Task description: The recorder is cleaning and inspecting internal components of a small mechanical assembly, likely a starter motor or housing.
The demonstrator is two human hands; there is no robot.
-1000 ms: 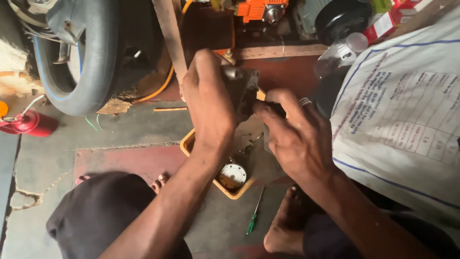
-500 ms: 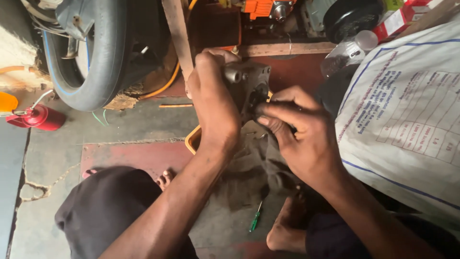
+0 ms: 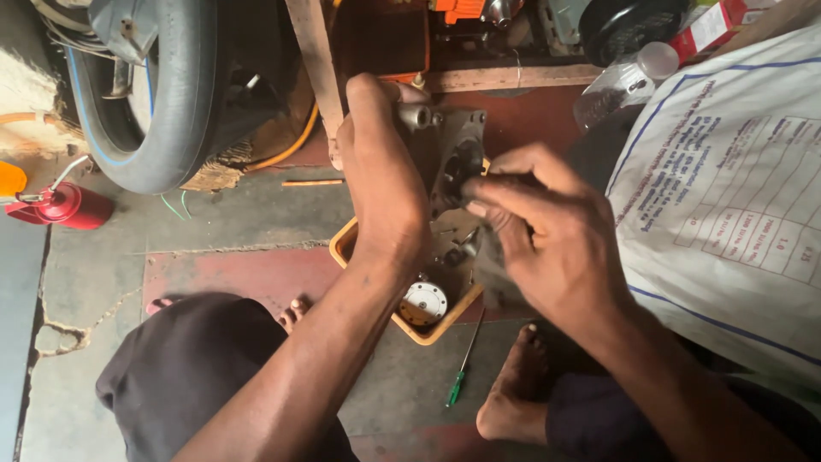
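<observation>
My left hand [image 3: 385,184] grips a grey metal engine part [image 3: 453,158] and holds it upright above a yellow tray [image 3: 342,248]. My right hand [image 3: 556,231] presses a dark rag [image 3: 492,269] against the part's front face, fingers bent around the cloth. In the tray below lie small metal pieces, among them a round silver disc [image 3: 424,302]. My knees and bare feet frame the tray on the concrete floor.
A green-handled screwdriver [image 3: 460,376] lies on the floor by my right foot [image 3: 513,385]. A tyre [image 3: 162,94] stands at the upper left, a red oil can [image 3: 64,205] at the far left. A white printed sack [image 3: 727,197] fills the right. A clear plastic bottle [image 3: 629,73] lies at the top.
The view has shifted a little. My right hand has moved with the rag across the metal part's face, and the tray with the silver disc shows again beneath my hands.
</observation>
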